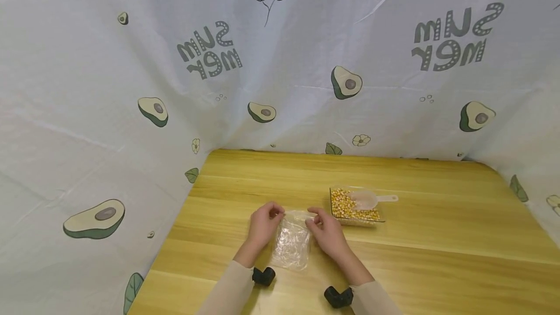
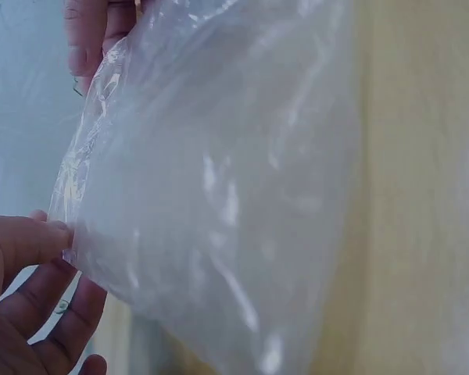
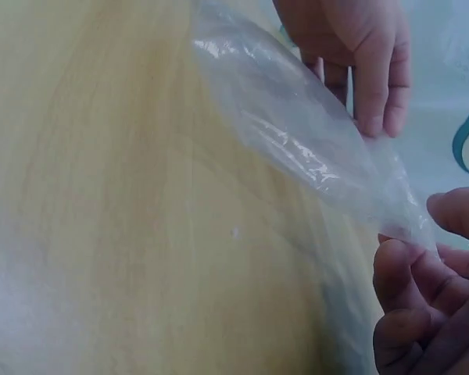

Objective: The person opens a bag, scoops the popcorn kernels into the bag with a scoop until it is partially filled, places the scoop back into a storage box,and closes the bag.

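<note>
A clear plastic bag (image 1: 292, 244) hangs between both hands, its body flat and glossy with creases. At the bag's upper left corner, my left hand (image 1: 263, 223) pinches the edge between thumb and fingers; the left wrist view shows this left hand (image 2: 39, 289) at the film's edge. My right hand (image 1: 327, 232) holds the opposite upper corner. In the right wrist view the right hand's fingers (image 3: 406, 273) curl at the bag's edge, the thumb a little apart from them. The bag (image 3: 297, 141) is raised off the table there, at a slant.
Just right of my right hand stands a clear container (image 1: 356, 221) of yellow corn kernels (image 1: 343, 204), with a translucent scoop (image 1: 365, 200) lying in it, handle to the right. The wooden table (image 1: 437, 237) is bordered by a white curtain (image 1: 297, 52) with avocado prints.
</note>
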The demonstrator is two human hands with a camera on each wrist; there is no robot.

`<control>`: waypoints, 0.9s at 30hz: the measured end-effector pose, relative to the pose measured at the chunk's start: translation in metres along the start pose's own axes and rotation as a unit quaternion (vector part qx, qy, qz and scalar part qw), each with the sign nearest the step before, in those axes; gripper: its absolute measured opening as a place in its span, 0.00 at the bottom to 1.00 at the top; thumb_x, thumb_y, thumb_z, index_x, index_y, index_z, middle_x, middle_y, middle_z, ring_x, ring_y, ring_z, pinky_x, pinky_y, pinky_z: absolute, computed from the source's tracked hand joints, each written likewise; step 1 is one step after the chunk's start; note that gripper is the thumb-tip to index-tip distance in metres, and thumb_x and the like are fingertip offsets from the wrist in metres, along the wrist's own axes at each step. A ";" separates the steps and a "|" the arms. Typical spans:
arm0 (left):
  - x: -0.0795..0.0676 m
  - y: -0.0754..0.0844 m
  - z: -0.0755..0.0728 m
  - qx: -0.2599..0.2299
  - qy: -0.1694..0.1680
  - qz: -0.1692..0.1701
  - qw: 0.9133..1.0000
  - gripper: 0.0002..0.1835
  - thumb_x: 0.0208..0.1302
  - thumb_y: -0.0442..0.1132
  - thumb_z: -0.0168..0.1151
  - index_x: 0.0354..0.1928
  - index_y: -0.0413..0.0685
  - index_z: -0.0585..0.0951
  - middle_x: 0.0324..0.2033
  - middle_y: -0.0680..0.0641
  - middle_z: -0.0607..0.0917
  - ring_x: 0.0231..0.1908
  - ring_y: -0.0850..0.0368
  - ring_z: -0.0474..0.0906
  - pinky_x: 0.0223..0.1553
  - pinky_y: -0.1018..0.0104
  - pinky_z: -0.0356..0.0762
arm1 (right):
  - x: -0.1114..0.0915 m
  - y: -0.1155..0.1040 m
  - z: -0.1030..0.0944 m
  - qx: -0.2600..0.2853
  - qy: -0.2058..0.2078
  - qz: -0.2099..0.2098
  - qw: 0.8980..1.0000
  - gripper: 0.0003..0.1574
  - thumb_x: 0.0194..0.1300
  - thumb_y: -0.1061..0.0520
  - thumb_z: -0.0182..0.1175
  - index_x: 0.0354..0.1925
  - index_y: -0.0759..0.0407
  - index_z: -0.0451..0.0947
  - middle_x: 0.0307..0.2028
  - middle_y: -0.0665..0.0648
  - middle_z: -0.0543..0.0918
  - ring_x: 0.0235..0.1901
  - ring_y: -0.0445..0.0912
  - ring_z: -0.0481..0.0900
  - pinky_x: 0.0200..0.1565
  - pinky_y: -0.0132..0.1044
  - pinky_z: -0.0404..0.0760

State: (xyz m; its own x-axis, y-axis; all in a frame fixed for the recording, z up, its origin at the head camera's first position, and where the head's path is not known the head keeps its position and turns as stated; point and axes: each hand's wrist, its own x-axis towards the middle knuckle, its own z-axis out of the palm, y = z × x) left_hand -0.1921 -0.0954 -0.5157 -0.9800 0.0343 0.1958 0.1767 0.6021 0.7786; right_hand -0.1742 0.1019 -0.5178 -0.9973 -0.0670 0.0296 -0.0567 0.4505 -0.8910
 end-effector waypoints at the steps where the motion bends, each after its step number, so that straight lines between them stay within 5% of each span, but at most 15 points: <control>1: 0.000 0.002 -0.001 -0.005 0.000 0.007 1.000 0.02 0.64 0.34 0.67 0.37 0.48 0.85 0.33 0.51 0.87 0.33 0.61 0.80 0.37 0.69 0.77 | -0.001 -0.001 -0.001 0.006 0.000 0.001 1.000 0.22 0.69 0.58 0.62 0.59 0.61 0.77 0.33 0.57 0.79 0.17 0.40 0.74 0.21 0.32 0.75; 6: 0.002 0.015 -0.007 0.003 0.004 0.064 0.998 0.06 0.65 0.33 0.65 0.43 0.46 0.80 0.35 0.49 0.87 0.34 0.57 0.82 0.35 0.72 0.78 | -0.004 -0.011 -0.009 0.002 0.006 0.004 1.000 0.16 0.70 0.55 0.62 0.54 0.57 0.81 0.33 0.55 0.82 0.18 0.38 0.68 0.22 0.30 0.69; 12: 0.005 0.032 -0.014 0.047 -0.023 0.126 0.991 0.12 0.67 0.32 0.63 0.51 0.45 0.76 0.38 0.50 0.86 0.35 0.58 0.82 0.37 0.69 0.78 | -0.010 -0.028 -0.027 -0.055 0.006 0.015 0.998 0.11 0.70 0.51 0.61 0.48 0.51 0.83 0.36 0.53 0.84 0.26 0.40 0.73 0.28 0.32 0.72; 19: 0.004 0.051 -0.015 0.078 -0.075 0.174 0.979 0.13 0.68 0.35 0.63 0.53 0.47 0.76 0.38 0.53 0.87 0.37 0.61 0.81 0.56 0.52 0.73 | -0.013 -0.038 -0.045 -0.069 -0.023 0.006 0.997 0.09 0.70 0.53 0.62 0.45 0.51 0.85 0.30 0.51 0.83 0.23 0.42 0.71 0.25 0.33 0.71; 27: 0.003 0.058 -0.009 0.080 -0.085 0.204 0.972 0.15 0.67 0.34 0.65 0.53 0.47 0.77 0.40 0.52 0.87 0.40 0.58 0.82 0.57 0.52 0.74 | -0.017 -0.038 -0.053 -0.061 -0.051 -0.017 0.997 0.07 0.69 0.55 0.62 0.37 0.53 0.86 0.29 0.50 0.83 0.24 0.41 0.71 0.26 0.32 0.71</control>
State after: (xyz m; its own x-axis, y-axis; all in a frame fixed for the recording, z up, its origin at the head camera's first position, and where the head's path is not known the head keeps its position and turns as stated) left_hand -0.1835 -0.0673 -0.4644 -0.8341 0.4204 0.3572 0.5516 0.6255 0.5518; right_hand -0.1573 0.1329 -0.4608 -0.9851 -0.1718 0.0072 -0.1021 0.5513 -0.8281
